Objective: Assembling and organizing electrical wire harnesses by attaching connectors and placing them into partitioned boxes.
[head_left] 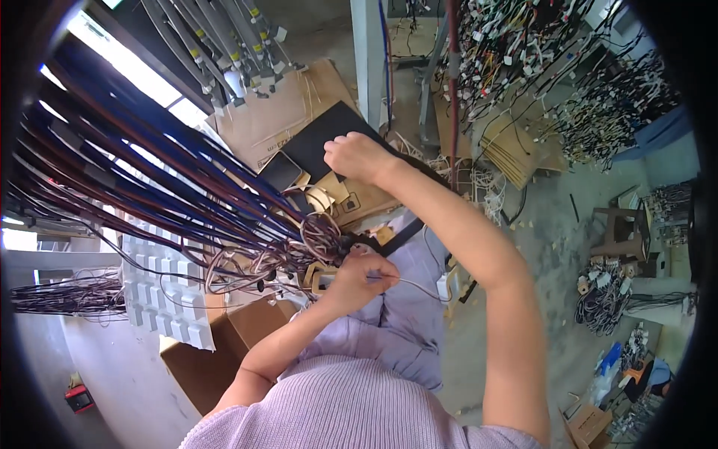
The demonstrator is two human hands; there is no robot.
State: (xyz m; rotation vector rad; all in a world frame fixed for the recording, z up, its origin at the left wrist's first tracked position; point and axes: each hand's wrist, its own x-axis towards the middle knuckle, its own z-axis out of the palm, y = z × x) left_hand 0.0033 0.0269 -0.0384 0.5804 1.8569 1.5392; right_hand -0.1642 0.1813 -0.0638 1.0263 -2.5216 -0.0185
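Observation:
My left hand (360,280) is closed, with a thin pale wire (420,287) pinched between thumb and fingers. The wire curves away to the right towards a small white connector (443,289). Just beyond this hand lies a tangle of looped wire ends (320,233), which belongs to a thick bundle of dark blue and brown cables (164,172) coming in from the upper left. My right hand (360,157) is raised further off, over a black flat panel (303,150). Its fingers are curled in; whatever they hold, if anything, is hidden.
Flattened cardboard (262,112) and a phone-like dark slab (280,170) lie beyond the wires. An opened cardboard box (202,367) stands at left below a grey ridged rack (168,288). Hanging wire harnesses (516,45) fill the upper right. A brown stool (622,233) stands on the right.

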